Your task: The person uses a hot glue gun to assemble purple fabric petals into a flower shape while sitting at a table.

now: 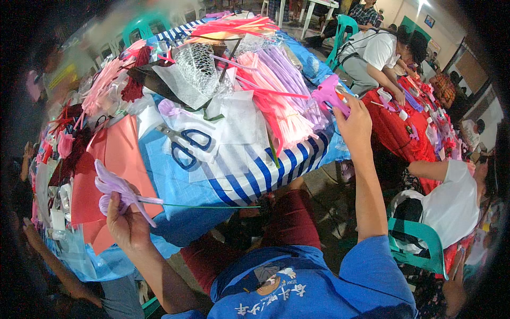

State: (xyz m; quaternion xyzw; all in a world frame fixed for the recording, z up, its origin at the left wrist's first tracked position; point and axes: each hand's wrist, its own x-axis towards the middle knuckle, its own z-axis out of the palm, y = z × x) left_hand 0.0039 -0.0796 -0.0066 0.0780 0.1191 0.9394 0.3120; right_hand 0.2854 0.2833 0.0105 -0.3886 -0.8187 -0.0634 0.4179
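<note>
My left hand [129, 225] holds a lavender pipe-cleaner flower [119, 189] over the table's near left edge, its thin green wire stem [211, 206] pointing right. In my right hand [356, 117], at the table's right edge, is a purple glue gun [330, 93]. Between the hands, scissors with dark blue handles [187, 147] lie on white wrapping sheets [239, 123]. Bundles of pink pipe cleaners [285, 115] and lavender pipe cleaners [283, 75] lie near my right hand. Coral paper [115, 159] lies just beyond the flower.
White netting [195, 60] and black wrapping lie farther back, with red and pink pipe cleaners [239, 28] at the far end. A person in a white shirt [372, 48] bends over a red-covered table [402, 139] at right. Another person sits on a green plastic chair [422, 243].
</note>
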